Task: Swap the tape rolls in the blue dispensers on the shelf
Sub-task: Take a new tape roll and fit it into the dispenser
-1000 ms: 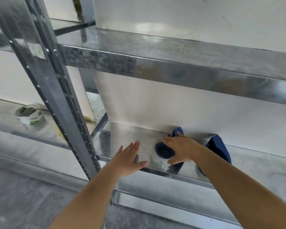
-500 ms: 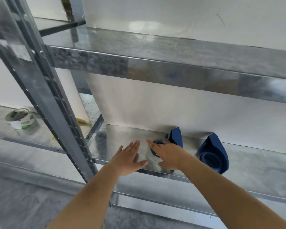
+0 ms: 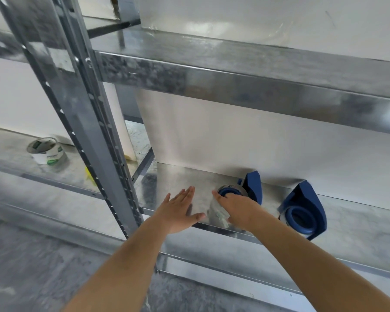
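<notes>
Tape roll [image 3: 221, 210], clear, sits lower centre of the frame at the front lip of the shelf [image 3: 347, 224], half off the left blue dispenser [image 3: 252, 188]. The right hand [image 3: 239, 209] is clamped over it, fingers curled around its rim. The left hand [image 3: 178, 210] is flat, fingers apart, holding nothing. The second blue dispenser [image 3: 306, 210] lies lower right, well apart.

Recommended: brace the dispenser body with the free hand and draw the roll straight off its blue hub.

Printing inside the roll's core and on the white tub [image 3: 46, 150] at left is illegible.
</notes>
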Demonstrator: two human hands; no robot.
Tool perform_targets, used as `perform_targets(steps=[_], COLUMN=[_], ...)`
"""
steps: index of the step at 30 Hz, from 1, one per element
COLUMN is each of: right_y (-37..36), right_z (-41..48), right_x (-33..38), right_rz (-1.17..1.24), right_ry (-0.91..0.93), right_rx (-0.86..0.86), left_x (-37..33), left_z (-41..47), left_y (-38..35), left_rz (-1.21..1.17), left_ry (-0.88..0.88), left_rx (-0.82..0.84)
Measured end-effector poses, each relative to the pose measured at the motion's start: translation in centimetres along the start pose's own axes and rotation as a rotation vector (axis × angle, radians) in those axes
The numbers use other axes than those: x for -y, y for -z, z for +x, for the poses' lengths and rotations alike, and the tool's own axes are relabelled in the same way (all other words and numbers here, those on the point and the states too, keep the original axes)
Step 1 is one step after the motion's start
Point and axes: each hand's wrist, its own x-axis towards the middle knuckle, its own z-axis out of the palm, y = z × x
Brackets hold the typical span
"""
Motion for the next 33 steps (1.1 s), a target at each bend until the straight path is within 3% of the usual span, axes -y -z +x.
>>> perform_targets(steps=[5, 10, 14, 19, 27, 33], right_y=[0.5, 1.6, 2.1, 2.8, 2.5, 1.4], right_z=[-0.4, -1.7, -2.7, -5.7, -9.5, -10.5], right_x=[0.0, -2.7, -4.1, -2.3, -0.4, -0.2], right_rz=[0.015, 0.706, 1.061, 1.394, 1.690, 1.783], right_ry=[-0.006, -0.096, -0.124, -0.076, 0.014, 0.095], right_rx=[0.028, -0.256, -0.430, -0.532, -0.661, -0.639], left_x=[-0.2, -1.6, -3.7, -7.0, -8.5, -9.3], left_z=[-0.4, -0.6, -0.6, -0.7, -2.0, -2.6], left_y=[0.5, 1.6, 3.3, 6.0, 6.0, 6.1], left_rz=[-0.060, -0.315, -0.673, -0.830, -0.844, -0.914], left_ry=[-0.014, -0.009, -0.043, -0.164, -0.354, -0.367], left_rx=[-0.018, -0.052, -0.045, -0.091, -0.125, -0.151])
